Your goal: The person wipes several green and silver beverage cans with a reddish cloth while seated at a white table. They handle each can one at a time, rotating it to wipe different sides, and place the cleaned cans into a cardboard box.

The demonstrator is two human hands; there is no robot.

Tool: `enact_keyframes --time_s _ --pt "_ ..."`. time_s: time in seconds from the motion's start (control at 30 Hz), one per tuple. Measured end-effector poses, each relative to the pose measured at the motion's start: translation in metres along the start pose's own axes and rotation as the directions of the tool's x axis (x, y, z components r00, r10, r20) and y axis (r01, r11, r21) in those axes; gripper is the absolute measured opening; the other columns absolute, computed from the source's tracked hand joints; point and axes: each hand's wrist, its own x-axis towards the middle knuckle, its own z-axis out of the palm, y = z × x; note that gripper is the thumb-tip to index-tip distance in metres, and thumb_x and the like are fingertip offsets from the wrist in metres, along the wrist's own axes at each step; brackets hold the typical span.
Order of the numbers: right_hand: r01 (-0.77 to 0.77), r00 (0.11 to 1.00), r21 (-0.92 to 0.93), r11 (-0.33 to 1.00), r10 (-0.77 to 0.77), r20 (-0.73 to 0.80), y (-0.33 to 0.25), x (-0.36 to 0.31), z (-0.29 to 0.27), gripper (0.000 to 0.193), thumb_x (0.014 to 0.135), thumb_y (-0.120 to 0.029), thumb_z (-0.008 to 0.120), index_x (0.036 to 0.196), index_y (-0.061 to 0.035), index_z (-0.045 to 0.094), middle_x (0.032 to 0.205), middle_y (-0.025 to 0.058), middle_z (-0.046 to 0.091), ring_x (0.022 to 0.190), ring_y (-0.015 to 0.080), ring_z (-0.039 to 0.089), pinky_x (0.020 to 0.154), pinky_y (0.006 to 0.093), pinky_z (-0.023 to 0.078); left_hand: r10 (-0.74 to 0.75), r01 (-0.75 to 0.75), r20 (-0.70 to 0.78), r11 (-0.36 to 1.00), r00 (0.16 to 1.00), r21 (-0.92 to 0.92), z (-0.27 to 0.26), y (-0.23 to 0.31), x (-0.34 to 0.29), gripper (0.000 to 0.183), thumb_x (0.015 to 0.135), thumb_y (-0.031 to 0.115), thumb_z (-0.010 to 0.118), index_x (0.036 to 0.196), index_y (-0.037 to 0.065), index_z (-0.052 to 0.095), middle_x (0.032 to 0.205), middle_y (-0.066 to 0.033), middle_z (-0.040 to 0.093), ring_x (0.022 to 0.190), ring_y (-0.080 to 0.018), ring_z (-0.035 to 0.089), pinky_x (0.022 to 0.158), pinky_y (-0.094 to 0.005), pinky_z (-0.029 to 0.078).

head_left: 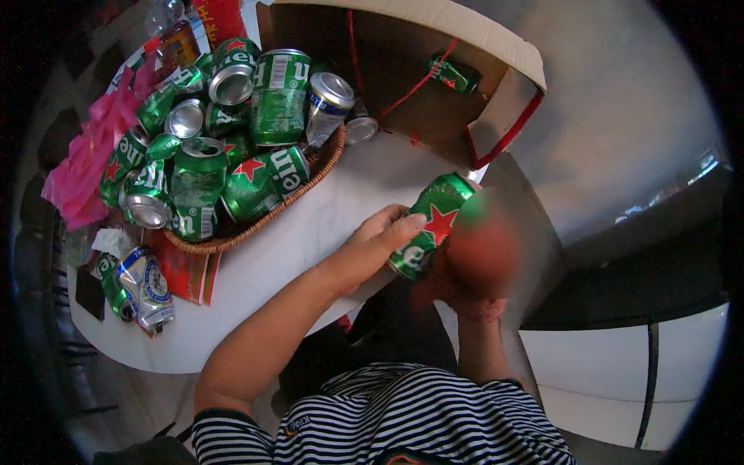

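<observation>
Green can held over the near edge of the bench, left hand wrapped around it, right hand at its right end.
Nearest: striped shirt (pixel 418 415). Beyond it, left hand (pixel 380 236) grasps the green can (pixel 430 211), thumb along the side, red star uppermost, can tilted. Right hand (pixel 477 263) badly blurred; cannot tell how its fingers close. White bench (pixel 349 186) beyond. At its left, a dented silver-and-blue can (pixel 146 287) beside a smaller-looking green one. Farther, wicker basket (pixel 267 222) heaped with mostly green cans, several dented; pink plastic bag (pixel 89 170) to the left. At the far side, open cardboard box (pixel 434 15), red cord strung across, another can (pixel 457 76) inside.
</observation>
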Motion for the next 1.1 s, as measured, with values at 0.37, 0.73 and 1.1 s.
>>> enact_keyframes --time_s 0.37,0.73,1.1 --pt "-0.037 0.998 0.136 0.990 0.030 0.053 -0.008 0.001 -0.018 0.069 0.077 -0.015 0.068 0.132 0.0025 0.032 0.125 0.0156 0.049 0.106 0.0231 0.056 0.091 0.0329 0.048 0.501 -0.368 0.014 0.616 0.865 0.696 0.008 0.001 -0.007 0.068 0.066 0.010 0.071 0.126 0.003 0.039 0.118 -0.0108 0.048 0.108 -0.0188 0.049 0.093 -0.0318 0.041" --pt "-0.022 0.978 0.221 0.975 -0.025 0.209 0.016 -0.005 -0.022 0.037 0.091 -0.013 0.046 0.125 0.0010 0.040 0.115 0.0138 0.056 0.101 0.0201 0.057 0.089 0.0313 0.048 0.840 -0.569 0.028 0.343 0.542 0.748 0.014 0.014 -0.012 0.071 0.062 0.011 0.078 0.123 0.001 0.042 0.115 -0.0122 0.053 0.106 -0.0214 0.053 0.091 -0.0311 0.042" --pt "0.217 0.941 -0.351 0.911 -0.100 0.324 -0.010 0.001 -0.029 0.056 0.086 -0.038 0.054 0.125 0.0010 0.045 0.128 0.0170 0.046 0.110 0.0234 0.052 0.091 0.0327 0.046 0.853 -0.604 0.024 0.349 0.521 0.717 0.009 0.014 -0.011 0.075 0.061 0.004 0.078 0.126 0.002 0.040 0.122 -0.0107 0.048 0.113 -0.0215 0.048 0.095 -0.0320 0.039"
